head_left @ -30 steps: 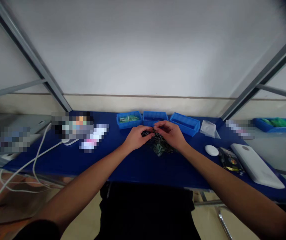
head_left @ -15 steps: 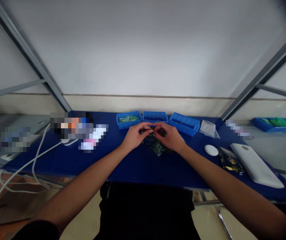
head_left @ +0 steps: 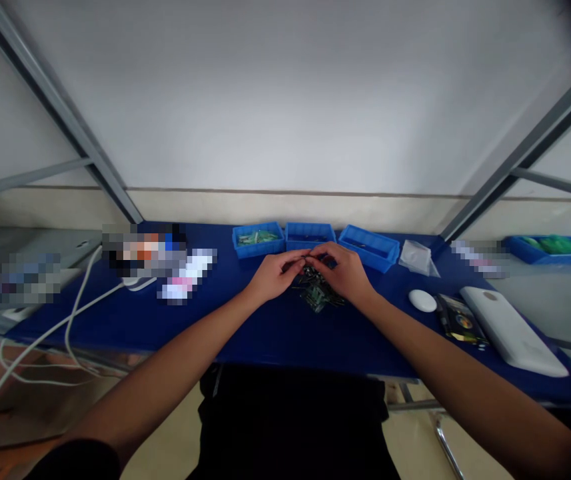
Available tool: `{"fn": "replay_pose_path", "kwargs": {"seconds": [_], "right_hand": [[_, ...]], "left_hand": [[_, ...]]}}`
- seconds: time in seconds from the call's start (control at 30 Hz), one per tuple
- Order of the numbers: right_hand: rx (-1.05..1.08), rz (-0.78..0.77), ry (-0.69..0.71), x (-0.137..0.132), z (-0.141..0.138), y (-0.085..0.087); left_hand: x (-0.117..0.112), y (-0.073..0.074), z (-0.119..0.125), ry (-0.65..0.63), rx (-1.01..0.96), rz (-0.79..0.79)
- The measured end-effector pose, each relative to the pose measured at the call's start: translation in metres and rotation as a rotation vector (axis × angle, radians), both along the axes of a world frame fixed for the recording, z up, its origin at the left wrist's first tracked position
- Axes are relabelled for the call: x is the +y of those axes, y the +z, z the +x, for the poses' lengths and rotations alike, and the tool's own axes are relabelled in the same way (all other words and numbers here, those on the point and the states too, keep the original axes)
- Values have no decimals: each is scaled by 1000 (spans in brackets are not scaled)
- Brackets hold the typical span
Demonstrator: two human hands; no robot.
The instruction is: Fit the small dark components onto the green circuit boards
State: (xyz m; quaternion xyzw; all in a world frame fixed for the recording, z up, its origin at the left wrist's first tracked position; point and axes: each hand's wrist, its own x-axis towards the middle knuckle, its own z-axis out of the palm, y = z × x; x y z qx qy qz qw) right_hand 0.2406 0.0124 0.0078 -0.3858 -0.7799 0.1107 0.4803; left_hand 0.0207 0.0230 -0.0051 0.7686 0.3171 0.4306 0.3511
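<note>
My left hand and my right hand meet over the middle of the blue table, fingers pinched together on a small dark part between them. Just below the fingertips lies a pile of small green circuit boards. Behind the hands stand three blue bins: the left bin holds green pieces, the middle bin and the right bin look nearly bare.
A clear plastic bag, a white round puck, a dark card and a long white device lie to the right. White cables trail off the left. Grey frame struts rise on both sides.
My hands have stayed together over the pile. The fingers have shifted slightly, closing in tighter on the small part between them.
</note>
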Motion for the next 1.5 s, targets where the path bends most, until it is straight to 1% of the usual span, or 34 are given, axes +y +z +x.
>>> {"fn": "replay_pose_path", "kwargs": {"seconds": [0.17, 0.27, 0.43, 0.57, 0.63, 0.77, 0.87, 0.97, 1.13, 1.23, 1.33, 1.4, 1.5], "right_hand": [[-3, 42, 55, 2, -1, -2], [-46, 59, 91, 2, 0, -3], [-76, 66, 90, 0, -1, -2], [-72, 36, 85, -3, -2, 2], [-73, 20, 76, -4, -2, 4], [-70, 63, 40, -4, -2, 5], [-115, 92, 65, -3, -2, 5], [-136, 49, 85, -2, -2, 2], [-146, 5, 49, 1, -1, -3], [-157, -46, 66, -1, -2, -2], [-128, -92, 64, -5, -4, 1], [-114, -81, 72, -5, -4, 2], [-119, -23, 85, -4, -3, 3]], "left_hand": [[2, 1, 0, 18, -8, 58], [5, 1, -1, 73, -15, 73], [10, -4, -3, 146, -113, -45], [12, -7, -3, 112, -140, -110], [12, -7, -4, 98, -147, -119], [11, -4, -5, 121, -93, -67], [9, -3, -4, 122, -75, -48], [7, -2, -3, 129, -99, -43], [3, -1, -2, 89, -107, -73], [2, 0, -1, 100, -102, -81], [2, 2, 0, 80, -110, -92], [2, 3, 0, 64, -114, -77], [0, 5, -1, 80, -73, -43]]}}
